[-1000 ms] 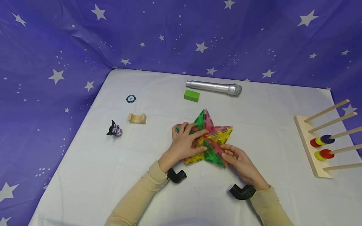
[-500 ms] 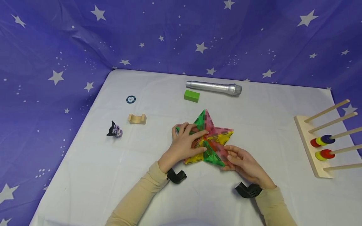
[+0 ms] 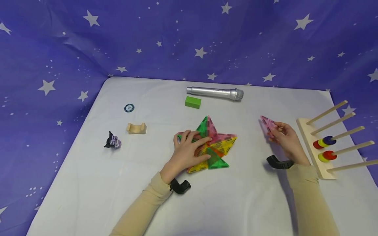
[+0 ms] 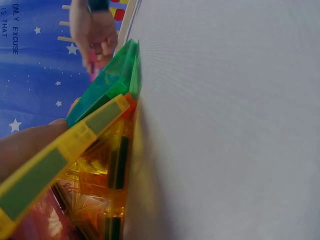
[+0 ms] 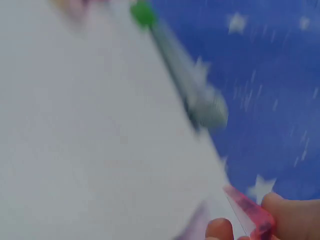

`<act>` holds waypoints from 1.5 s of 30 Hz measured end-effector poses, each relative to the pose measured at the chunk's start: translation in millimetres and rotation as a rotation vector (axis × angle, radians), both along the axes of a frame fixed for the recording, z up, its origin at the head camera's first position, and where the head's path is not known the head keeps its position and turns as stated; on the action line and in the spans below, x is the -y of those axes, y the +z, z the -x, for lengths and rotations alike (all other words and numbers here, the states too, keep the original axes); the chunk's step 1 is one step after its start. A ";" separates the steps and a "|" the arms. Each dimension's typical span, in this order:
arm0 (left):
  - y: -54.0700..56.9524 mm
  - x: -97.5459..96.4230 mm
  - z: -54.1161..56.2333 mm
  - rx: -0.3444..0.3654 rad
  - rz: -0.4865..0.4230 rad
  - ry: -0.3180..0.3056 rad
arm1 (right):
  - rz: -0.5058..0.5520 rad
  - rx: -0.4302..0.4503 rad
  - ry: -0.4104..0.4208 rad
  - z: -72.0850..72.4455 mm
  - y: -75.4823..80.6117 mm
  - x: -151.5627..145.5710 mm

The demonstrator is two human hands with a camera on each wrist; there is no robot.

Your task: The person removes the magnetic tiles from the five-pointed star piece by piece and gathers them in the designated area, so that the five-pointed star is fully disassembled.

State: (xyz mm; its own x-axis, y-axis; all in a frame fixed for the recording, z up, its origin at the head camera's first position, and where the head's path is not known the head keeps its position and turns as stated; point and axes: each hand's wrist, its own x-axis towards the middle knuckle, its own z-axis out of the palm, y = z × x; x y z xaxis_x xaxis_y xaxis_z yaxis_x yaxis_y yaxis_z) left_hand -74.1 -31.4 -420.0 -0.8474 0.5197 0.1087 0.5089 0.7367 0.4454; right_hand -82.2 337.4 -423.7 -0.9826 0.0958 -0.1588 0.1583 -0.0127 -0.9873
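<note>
Pink translucent plastic triangle tile (image 3: 268,123) clamped between thumb and fingers of right hand (image 3: 286,141), off the white-covered desk (image 3: 251,196), right of the star of pink, green and yellow translucent plastic tiles (image 3: 220,139). Left hand (image 3: 189,150) lies over star's left half, fingers spread apart, touching tiles. Beyond star: green rectangular block (image 3: 193,102), silver microphone (image 3: 215,93). Left of star: curved-top wooden block (image 3: 136,128), black-and-purple figurine (image 3: 113,141), round dark-rimmed chip (image 3: 129,108), marking too small to read. Far right of star: wooden peg stand (image 3: 310,139), coloured rings. Behind: blue star-print cloth (image 4: 30,85), reads "ONLY EXCUSE", "IS THAT".
</note>
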 end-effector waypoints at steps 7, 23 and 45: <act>-2.0 -1.5 -1.5 -0.006 -0.009 -0.020 | -0.634 0.085 0.043 18.7 5.1 -28.8; -4.5 -1.4 -1.3 -0.009 0.000 0.001 | -0.751 0.084 0.039 16.0 8.6 -24.3; -1.4 0.8 0.7 -0.013 -0.006 0.009 | -0.715 -0.437 0.663 -61.0 4.6 144.6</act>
State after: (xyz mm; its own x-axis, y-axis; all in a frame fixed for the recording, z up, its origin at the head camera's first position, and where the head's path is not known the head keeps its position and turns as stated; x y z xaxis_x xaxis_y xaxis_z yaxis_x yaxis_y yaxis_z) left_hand -74.8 -32.2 -421.4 -0.8505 0.5114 0.1228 0.5080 0.7383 0.4437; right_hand -21.3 192.8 -419.1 -0.8308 -0.5473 0.1010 -0.4482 0.5505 -0.7043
